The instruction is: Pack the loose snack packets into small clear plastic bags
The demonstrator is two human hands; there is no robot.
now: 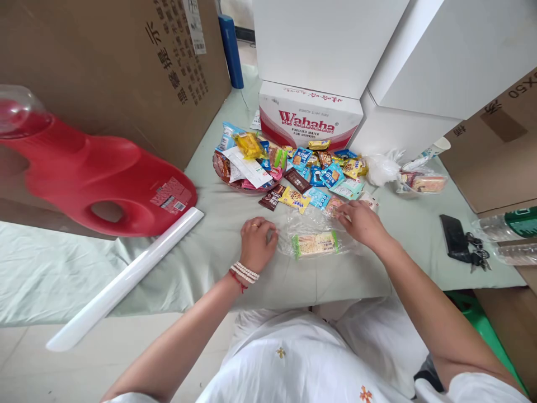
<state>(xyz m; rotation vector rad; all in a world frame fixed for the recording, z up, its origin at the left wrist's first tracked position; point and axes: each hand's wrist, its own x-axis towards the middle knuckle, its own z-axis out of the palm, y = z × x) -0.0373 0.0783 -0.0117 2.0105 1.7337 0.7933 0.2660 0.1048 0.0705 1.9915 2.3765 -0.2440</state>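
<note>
A clear plastic bag [346,240] lies flat on the cloth in front of me, with a bar in a clear and green wrapper [315,244] in or on it. My left hand [257,240], fingers curled, is closed at the bag's left edge. At its upper right, my right hand [361,223] has bent fingers pressed down on the plastic, beside a small pinkish snack packet [334,205]. Both sets of fingertips are partly hidden. Just beyond lie a yellow snack packet [295,198], a blue packet [318,197] and a dark brown cocoa packet [272,197].
A bowl [222,172] heaped with snacks stands behind, before a Wahaha box [310,117]. Left are a red jug [113,179] and a white tube [126,280]. Right are a clear tray with pastry [428,183], keys [479,254], a black case [454,238] and plastic bottles [503,226].
</note>
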